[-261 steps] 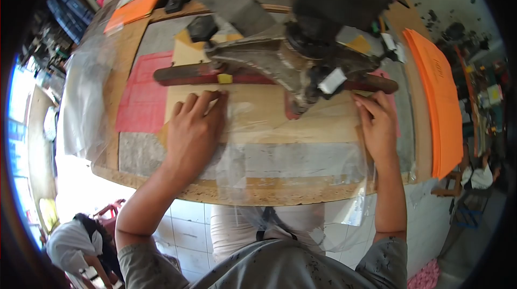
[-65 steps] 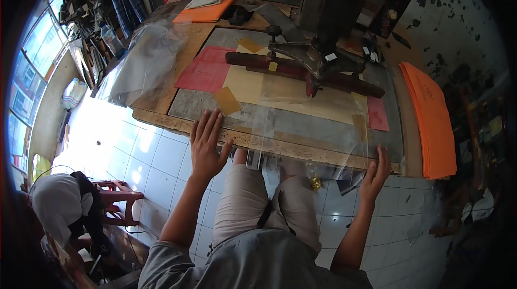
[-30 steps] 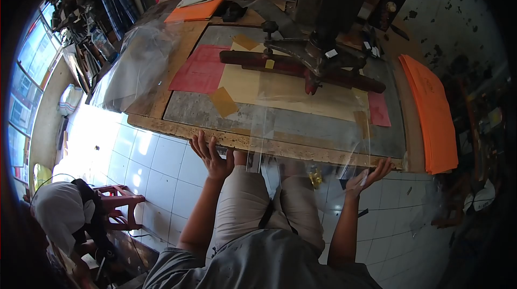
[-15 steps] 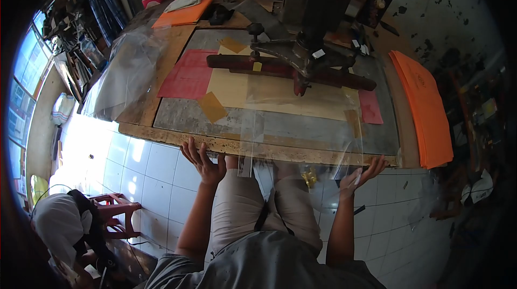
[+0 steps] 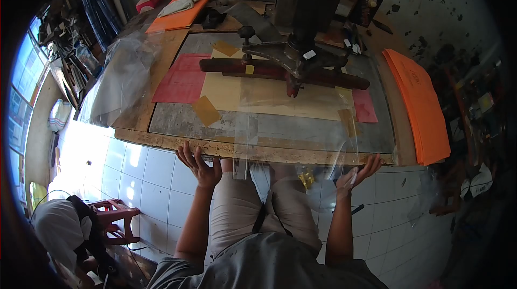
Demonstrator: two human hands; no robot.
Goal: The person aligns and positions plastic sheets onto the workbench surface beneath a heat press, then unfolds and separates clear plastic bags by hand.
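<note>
My left hand (image 5: 200,169) is against the front edge of the worktable (image 5: 161,142), its fingers apart and pointing up. Farther right, my right hand (image 5: 357,175) touches the same edge with spread fingers, palm up. Between them a clear plastic sheet (image 5: 293,143) hangs over the edge. It lies partly over a cream sheet (image 5: 269,100) on a grey plate (image 5: 180,119). Above the cream sheet is a machine's dark red bar (image 5: 269,72). Pink sheets (image 5: 177,82) lie at both ends of the cream one.
Folded orange bags (image 5: 420,106) stand at the table's right side; more orange material (image 5: 180,14) with a glove (image 5: 177,6) lies back left. Crumpled clear plastic (image 5: 121,79) covers the left edge. A person (image 5: 59,230) is low at left beside a red stool (image 5: 116,221).
Both hands have come off the sheet area and down to the table's front edge, turning palm up there. The view has tilted down since the earliest frame, and lately shifted slightly.
</note>
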